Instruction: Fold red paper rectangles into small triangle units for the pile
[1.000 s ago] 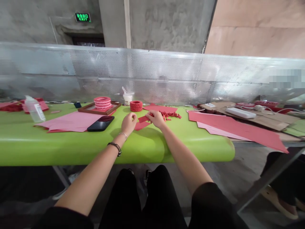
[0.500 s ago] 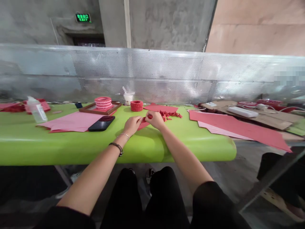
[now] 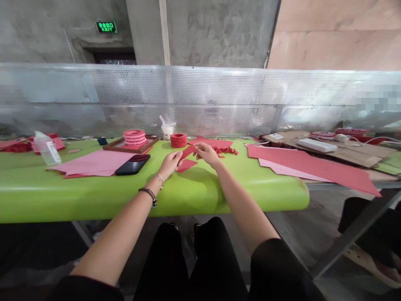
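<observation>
A small piece of red paper (image 3: 188,152) is held up just above the table, slanting between my hands. My left hand (image 3: 170,164) pinches its near left end between thumb and fingers. At its far right corner, the curled fingers of my right hand (image 3: 206,154) grip the edge. Flat on the table below lies another small red paper piece (image 3: 187,166). Beyond my right hand sit a larger red sheet (image 3: 216,142) and a heap of folded red paper bits (image 3: 230,150). A red ring-shaped paper coil (image 3: 178,141) stands behind my left hand.
On the left are a black phone (image 3: 133,164), pink sheets (image 3: 94,161), a brown frame (image 3: 112,145) carrying pink woven rings (image 3: 134,138), and a clear bottle (image 3: 48,149). A white cup (image 3: 168,130) stands behind. Long red sheets (image 3: 307,164) and cardboard (image 3: 357,154) lie right.
My hands have moved slightly apart, and the paper between them now shows as a flat, raised piece. The small red piece beneath is more fully visible. The view has shifted slightly.
</observation>
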`<move>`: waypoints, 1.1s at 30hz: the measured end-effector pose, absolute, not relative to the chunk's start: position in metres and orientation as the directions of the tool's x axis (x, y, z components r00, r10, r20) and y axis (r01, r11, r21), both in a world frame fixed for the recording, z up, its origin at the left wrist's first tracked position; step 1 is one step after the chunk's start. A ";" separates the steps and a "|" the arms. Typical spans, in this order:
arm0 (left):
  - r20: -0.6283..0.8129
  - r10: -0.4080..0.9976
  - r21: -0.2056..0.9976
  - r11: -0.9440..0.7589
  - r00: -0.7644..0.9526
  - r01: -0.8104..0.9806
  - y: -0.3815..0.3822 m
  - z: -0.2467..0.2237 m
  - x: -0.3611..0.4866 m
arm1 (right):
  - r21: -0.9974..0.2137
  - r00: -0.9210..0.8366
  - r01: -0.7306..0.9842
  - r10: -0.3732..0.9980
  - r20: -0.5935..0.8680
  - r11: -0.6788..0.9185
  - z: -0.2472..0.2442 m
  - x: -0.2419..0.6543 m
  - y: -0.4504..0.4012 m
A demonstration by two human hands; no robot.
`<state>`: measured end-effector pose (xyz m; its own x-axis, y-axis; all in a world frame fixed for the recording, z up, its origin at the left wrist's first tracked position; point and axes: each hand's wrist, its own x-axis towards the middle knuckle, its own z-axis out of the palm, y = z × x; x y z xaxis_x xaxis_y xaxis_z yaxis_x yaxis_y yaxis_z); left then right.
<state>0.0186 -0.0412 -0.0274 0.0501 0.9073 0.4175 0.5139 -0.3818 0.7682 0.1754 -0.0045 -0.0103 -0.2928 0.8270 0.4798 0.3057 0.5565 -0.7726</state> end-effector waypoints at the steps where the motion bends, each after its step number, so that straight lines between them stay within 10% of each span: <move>1: 0.405 0.912 0.784 -0.385 0.068 0.487 -0.042 -0.027 0.019 | -0.792 -0.366 0.258 0.815 0.450 0.553 -0.010 0.175 -0.006; 16: 0.374 0.924 0.881 -0.381 0.081 0.282 -0.035 -0.030 0.016 | -0.900 -0.657 -0.049 0.665 0.355 0.433 -0.010 0.177 -0.013; 33: 0.322 0.942 0.879 -0.336 0.100 0.338 -0.035 -0.030 0.017 | -0.837 -0.431 0.180 0.807 0.405 0.516 -0.010 0.171 -0.015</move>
<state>0.0173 -0.0352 -0.0301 0.1000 0.9416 0.3216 0.3376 -0.3361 0.8792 0.1711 -0.0152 -0.0098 -0.4305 0.8066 0.4051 0.1798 0.5164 -0.8372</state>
